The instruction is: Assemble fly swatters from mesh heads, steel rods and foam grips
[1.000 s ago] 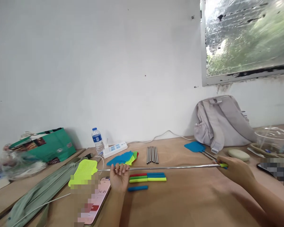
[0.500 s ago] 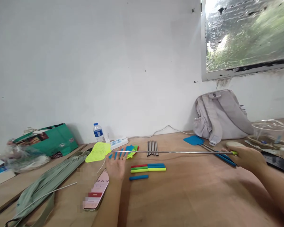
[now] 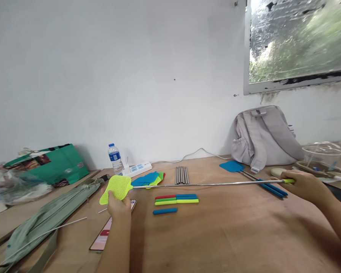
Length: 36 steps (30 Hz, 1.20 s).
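The scene is lit brightly and softly, and the window is blurred and streaked with glare. Faint shadows are cast on the wall by the backpack and on the worktop by the arms. Glints are thrown off the metal rod; outer edges are stretched.

Phone partly hidden behind left forearm; swatter handle partly inside right hand; window cropped.

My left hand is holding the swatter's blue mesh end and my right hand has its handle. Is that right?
Not quite: the mesh end in your left hand is yellow-green, not blue, as the head view shows. Your right hand does have the handle.
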### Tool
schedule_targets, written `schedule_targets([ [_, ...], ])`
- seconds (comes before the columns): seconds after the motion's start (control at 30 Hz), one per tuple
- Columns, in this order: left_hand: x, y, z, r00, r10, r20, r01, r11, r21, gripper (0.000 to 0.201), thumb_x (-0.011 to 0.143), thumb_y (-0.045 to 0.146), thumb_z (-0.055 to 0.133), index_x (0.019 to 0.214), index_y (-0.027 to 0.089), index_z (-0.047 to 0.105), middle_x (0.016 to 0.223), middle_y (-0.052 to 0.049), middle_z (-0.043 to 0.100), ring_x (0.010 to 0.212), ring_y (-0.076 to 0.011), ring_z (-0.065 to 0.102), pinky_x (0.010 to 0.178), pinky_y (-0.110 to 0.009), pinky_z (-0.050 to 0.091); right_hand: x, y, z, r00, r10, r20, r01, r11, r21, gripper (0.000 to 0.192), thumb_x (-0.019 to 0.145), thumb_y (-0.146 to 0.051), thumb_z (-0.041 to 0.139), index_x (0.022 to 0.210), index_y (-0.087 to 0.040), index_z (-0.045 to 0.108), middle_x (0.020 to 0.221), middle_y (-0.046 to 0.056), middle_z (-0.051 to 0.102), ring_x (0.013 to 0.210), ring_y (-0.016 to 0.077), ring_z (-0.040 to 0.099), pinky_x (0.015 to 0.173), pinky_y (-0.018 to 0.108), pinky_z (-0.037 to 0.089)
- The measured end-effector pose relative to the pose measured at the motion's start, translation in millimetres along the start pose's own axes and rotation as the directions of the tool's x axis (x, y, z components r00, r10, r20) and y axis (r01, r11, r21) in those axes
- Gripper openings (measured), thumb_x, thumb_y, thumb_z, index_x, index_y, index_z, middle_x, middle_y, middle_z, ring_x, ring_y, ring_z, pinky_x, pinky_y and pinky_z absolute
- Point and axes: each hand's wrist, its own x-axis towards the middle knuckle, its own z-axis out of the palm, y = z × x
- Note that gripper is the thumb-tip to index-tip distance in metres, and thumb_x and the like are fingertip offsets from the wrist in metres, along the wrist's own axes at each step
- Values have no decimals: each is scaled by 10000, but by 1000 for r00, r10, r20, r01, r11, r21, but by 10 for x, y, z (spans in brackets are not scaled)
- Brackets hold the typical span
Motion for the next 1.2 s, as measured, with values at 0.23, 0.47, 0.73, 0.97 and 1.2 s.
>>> schedule_targets([
  [0.23, -27, -132, -18, 998, 50, -42, -48, 998, 46, 200, 786, 205, 453, 967, 265, 515, 953, 8, 610, 865, -135, 590, 733, -274, 477, 22, 35, -72, 922, 211, 324, -209, 977, -44, 353, 653, -570, 505, 553, -232, 530, 550, 50, 576, 482, 177, 504, 470, 261, 234],
  [0.47, -242, -95, 116, 990, 32, -139, -22, 997, 74, 126, 787, 219, 466, 901, 246, 512, 1005, -4, 581, 940, -135, 565, 689, -252, 490, 45, 4, -89, 903, 255, 346, -244, 967, -76, 377, 606, -600, 527, 554, -237, 615, 594, 86, 618, 499, 189, 530, 452, 258, 209],
  [0.73, -437, -49, 255, 957, -79, -278, 92, 995, 34, 199, 776, 205, 504, 970, 240, 478, 1079, -16, 563, 947, -159, 564, 666, -276, 500, 81, -93, -47, 930, 170, 326, -143, 984, -106, 405, 652, -578, 466, 682, -231, 673, 623, 93, 628, 486, 164, 527, 447, 249, 207],
  [0.97, -875, -213, 498, 997, -7, -81, 6, 1000, -7, 322, 823, 174, 416, 1121, 297, 423, 1168, -10, 529, 990, -147, 554, 741, -283, 495, 68, -906, 35, 956, 63, 286, -74, 997, 27, 388, 679, -553, 456, 499, -211, 482, 515, 5, 543, 474, 134, 480, 438, 236, 211],
  [1.2, -1133, -294, 522, 998, -58, -34, 60, 995, 84, 332, 844, 254, 409, 1168, 324, 406, 1250, -8, 469, 1070, -144, 505, 800, -261, 477, 14, -1247, 39, 956, 31, 292, -49, 997, 52, 378, 651, -549, 492, 493, -212, 421, 459, -19, 497, 460, 135, 458, 444, 234, 182],
])
